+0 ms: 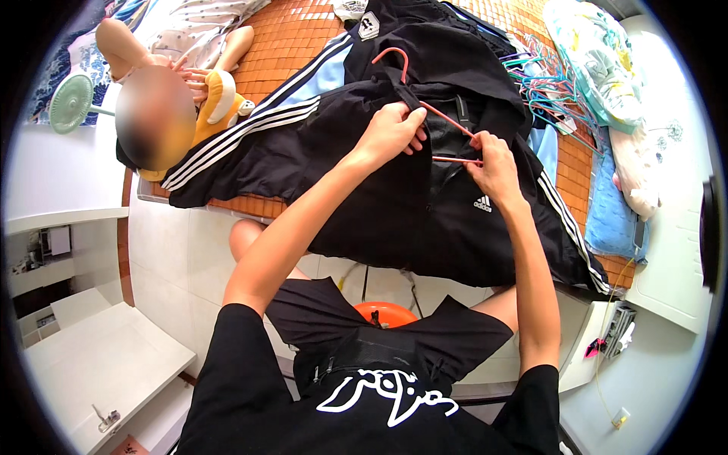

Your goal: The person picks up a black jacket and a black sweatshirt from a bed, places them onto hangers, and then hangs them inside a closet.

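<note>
A black zip jacket (364, 189) with white stripes down its sleeves lies spread in front of me, light blue panels showing at its sides. Its front is parted near the collar. A pinkish-red clothes hanger (447, 117) sits partly inside this opening, its hook sticking out past the collar; the hanger's left part is hidden by cloth. My left hand (394, 133) is closed on the jacket's edge by the collar. With bent fingers, my right hand (497, 168) grips the right end of the hanger.
More dark clothing (425, 15) is piled beyond the jacket on the brown tiled mat (292, 30). Several coloured hangers (550, 91) lie in a heap at right, beside a blue pillow (614, 205). At left a person lies near a green fan (70, 104). An orange basin (390, 312) is below.
</note>
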A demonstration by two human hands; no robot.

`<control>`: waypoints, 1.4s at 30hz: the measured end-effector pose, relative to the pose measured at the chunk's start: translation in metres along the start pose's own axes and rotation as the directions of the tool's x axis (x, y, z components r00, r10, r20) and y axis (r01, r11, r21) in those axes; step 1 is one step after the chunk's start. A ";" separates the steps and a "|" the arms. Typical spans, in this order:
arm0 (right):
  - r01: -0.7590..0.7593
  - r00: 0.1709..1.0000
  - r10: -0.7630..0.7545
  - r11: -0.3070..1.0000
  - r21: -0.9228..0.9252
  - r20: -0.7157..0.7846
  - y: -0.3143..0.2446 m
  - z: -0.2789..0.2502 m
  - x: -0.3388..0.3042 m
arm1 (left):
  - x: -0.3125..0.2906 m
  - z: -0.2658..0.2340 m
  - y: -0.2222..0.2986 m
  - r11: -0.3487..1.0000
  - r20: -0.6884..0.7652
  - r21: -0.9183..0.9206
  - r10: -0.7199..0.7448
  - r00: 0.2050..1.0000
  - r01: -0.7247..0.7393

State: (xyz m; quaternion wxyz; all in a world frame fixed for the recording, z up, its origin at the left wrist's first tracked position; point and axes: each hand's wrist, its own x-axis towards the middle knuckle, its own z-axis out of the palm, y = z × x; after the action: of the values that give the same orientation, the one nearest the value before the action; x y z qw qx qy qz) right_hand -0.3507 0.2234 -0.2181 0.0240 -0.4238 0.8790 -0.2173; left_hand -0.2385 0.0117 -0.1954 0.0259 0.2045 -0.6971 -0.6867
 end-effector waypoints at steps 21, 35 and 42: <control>-0.527 0.673 0.691 0.198 0.827 0.264 0.051 0.032 -0.024 | -0.022 0.029 -0.071 0.317 0.153 0.858 0.592 0.791 -0.404; -0.275 0.782 0.619 0.241 0.931 0.070 0.033 -0.025 -0.041 | -0.021 0.032 -0.067 0.318 0.048 0.914 0.533 0.845 -0.253; -0.529 0.848 0.361 0.559 0.639 0.387 -0.008 -0.035 -0.015 | -0.060 0.037 -0.060 0.518 -0.143 0.790 0.677 0.722 -0.329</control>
State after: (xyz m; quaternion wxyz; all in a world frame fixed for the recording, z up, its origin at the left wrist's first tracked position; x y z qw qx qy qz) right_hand -0.3432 0.2437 -0.1855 0.3373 -0.1620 0.7894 -0.4866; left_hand -0.1805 0.0679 -0.2413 0.3030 0.1275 -0.9099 -0.2532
